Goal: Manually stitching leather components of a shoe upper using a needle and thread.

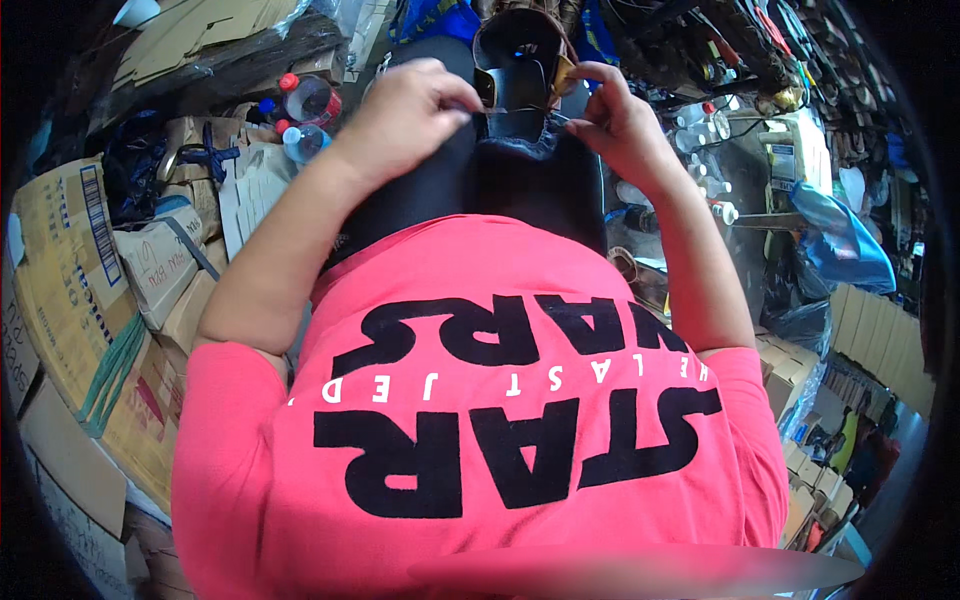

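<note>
Between my knees stands what looks like a dark leather shoe [515, 88] with a brown edge and tan flaps, its opening facing up. At its left side is my left hand [415, 110], thumb and forefinger pinched together beside the rim. My right hand [615, 115] is at the shoe's right side, also in a pinch, close to the tan flap. Thin pale lines near the fingertips could be thread, but they are too fine to be sure. What each pinch holds cannot be made out. My black-clad legs [410, 195] flank the shoe.
Bottles with red [312, 100] and blue caps [305, 143] stand at the left, by a large cardboard box [75, 260]. At the right are several clear bottles [703, 130] and a blue plastic bag [845, 235]. Dark clutter [720, 50] is heaped at the far right.
</note>
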Demonstrator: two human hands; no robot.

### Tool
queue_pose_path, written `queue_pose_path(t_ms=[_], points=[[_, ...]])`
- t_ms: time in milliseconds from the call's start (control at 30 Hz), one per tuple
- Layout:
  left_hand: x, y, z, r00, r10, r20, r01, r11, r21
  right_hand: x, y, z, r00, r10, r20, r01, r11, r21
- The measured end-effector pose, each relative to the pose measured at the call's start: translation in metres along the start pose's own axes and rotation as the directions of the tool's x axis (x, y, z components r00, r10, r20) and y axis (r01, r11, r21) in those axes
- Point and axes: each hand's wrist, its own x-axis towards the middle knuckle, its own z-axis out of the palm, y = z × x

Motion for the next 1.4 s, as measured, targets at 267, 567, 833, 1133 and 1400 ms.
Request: queue_pose_path(t_ms=[267, 567, 833, 1133, 1400], points=[[0.005, -0.004, 0.042, 0.995, 0.065, -0.079, -0.041, 0.960, 0.279, -0.002, 0.042, 0.023, 0.999, 0.044, -0.009, -0.027, 0.745, 0.667], [0.013, -0.008, 0.042, 0.980, 0.136, -0.142, -0.128, 0.989, 0.067, 0.005, 0.054, 0.024, 0.997, 0.077, 0.007, -0.057, 0.679, 0.732], [0.013, -0.007, 0.040, 0.948, 0.273, -0.164, -0.250, 0.957, 0.145, 0.007, 0.054, 0.018, 0.994, 0.090, 0.056, -0.103, 0.699, 0.708], [0.011, 0.019, 0.046, 0.985, 0.132, -0.108, -0.147, 0.979, -0.142, 0.004, 0.069, 0.018, 0.990, 0.126, 0.066, -0.126, 0.562, 0.817], [0.029, 0.006, 0.025, 0.948, 0.235, -0.216, -0.179, 0.952, 0.250, 0.005, 0.074, 0.023, 0.975, 0.190, 0.111, -0.187, 0.449, 0.874]])
